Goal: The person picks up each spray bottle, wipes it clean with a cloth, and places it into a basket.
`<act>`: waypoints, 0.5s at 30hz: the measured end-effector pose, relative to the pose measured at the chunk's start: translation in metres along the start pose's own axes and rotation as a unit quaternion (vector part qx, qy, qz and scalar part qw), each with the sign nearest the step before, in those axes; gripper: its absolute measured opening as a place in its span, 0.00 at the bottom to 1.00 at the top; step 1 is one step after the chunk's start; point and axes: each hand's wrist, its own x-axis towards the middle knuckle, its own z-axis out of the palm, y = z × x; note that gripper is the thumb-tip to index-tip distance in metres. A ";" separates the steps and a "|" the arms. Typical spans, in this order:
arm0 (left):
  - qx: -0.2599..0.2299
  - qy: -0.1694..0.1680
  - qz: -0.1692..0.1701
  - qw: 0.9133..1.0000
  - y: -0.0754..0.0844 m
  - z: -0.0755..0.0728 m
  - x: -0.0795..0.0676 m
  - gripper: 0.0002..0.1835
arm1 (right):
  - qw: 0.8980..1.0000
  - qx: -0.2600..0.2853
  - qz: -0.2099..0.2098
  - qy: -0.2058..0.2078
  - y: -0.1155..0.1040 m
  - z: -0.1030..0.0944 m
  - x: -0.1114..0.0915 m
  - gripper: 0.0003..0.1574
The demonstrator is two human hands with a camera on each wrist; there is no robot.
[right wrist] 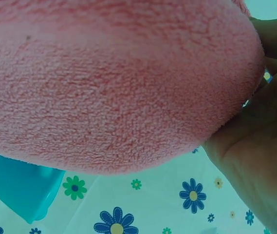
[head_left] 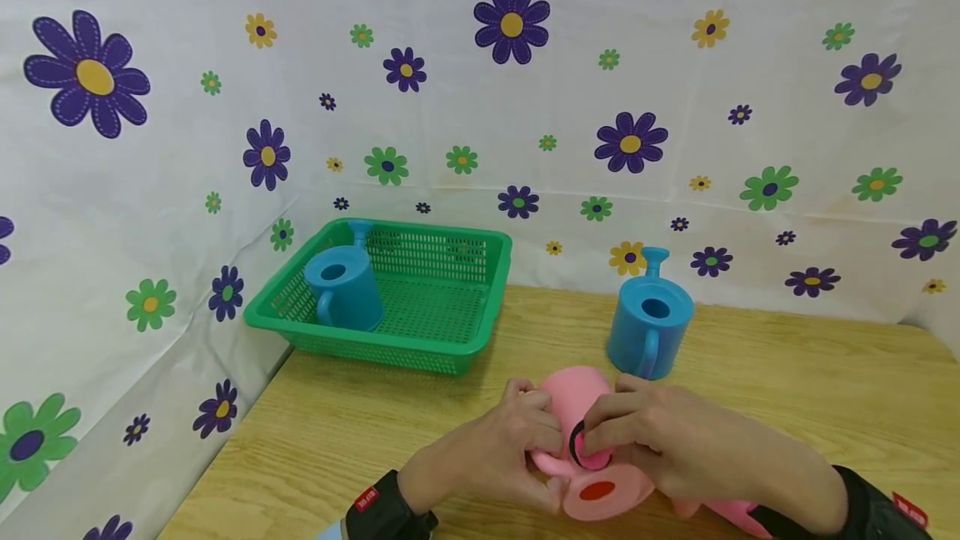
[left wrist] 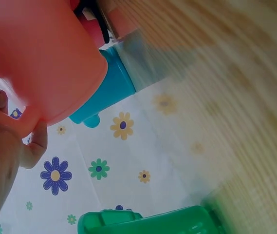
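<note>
A pink watering can [head_left: 573,392] is tipped over low above the table, its red-looking opening turned toward me. My left hand [head_left: 504,442] grips it by the handle, fingers curled round, as the left wrist view also shows. My right hand [head_left: 667,433] pinches a pink fuzzy cloth [right wrist: 119,92] with black edging against the can's side. Part of that cloth hangs below the right wrist, and it fills most of the right wrist view. Just beyond the hands a blue watering can [head_left: 632,332] stands upright, handle toward me.
At the back left sits a green basket [head_left: 405,352] with a second blue watering can [head_left: 358,294] inside, its spout near the far wall. The wooden table [head_left: 787,382] meets a flowered white sheet [head_left: 450,98] behind and at the left.
</note>
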 end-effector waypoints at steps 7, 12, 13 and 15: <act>0.013 0.008 0.031 0.999 0.003 -0.002 0.002 0.18 | 0.999 -0.015 0.048 0.010 0.015 -0.001 0.002 0.24; 0.004 0.004 0.038 0.999 0.007 -0.002 0.004 0.19 | 0.997 -0.017 0.070 0.009 0.025 -0.002 0.003 0.24; 0.001 0.004 0.038 0.999 0.008 -0.001 0.004 0.19 | 0.997 -0.018 0.072 0.010 0.026 -0.001 0.003 0.24; -0.005 0.003 0.039 0.999 0.010 -0.001 0.005 0.19 | 0.997 -0.020 0.073 0.014 0.029 -0.001 0.004 0.23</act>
